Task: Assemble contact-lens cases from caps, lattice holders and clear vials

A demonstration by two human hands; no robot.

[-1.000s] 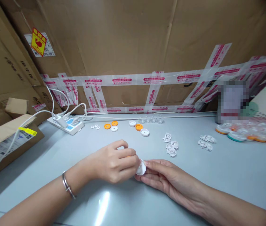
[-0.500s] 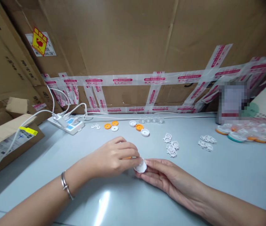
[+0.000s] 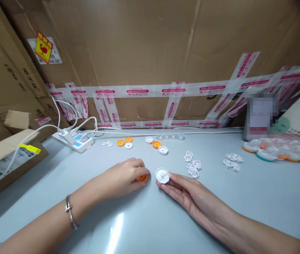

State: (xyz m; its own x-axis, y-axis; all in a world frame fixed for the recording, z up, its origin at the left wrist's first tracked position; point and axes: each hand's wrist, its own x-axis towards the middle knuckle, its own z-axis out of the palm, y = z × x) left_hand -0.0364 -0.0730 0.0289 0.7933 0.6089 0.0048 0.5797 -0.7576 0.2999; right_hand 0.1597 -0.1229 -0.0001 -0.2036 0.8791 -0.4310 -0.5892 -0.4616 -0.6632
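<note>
Orange disc (image 3: 141, 177) gripped, white cap (image 3: 162, 175) loose

Left hand (image 3: 123, 178) grasped the orange disc, pressing it onto the grey table (image 3: 59, 183). Right hand (image 3: 189, 192) lay flat and released, its fingertips touching the white cap just beside the disc.

— Bright enough?
— Yes, even light from overhead. It leaves a white glare streak on the table (image 3: 245, 197) at 6 o'clock, and a soft shadow lies under the left hand (image 3: 120, 178).
— Sharp?
— At the centre, yes: the orange cap (image 3: 141, 177) in that hand reads crisp. Toward 3 o'clock the discs (image 3: 279, 150) smear, and a pixelated block (image 3: 261, 116) sits above them.
— Any distortion?
— The tape (image 3: 139, 90) bows like a wide lens, and the corner at 1 o'clock darkens.
</note>
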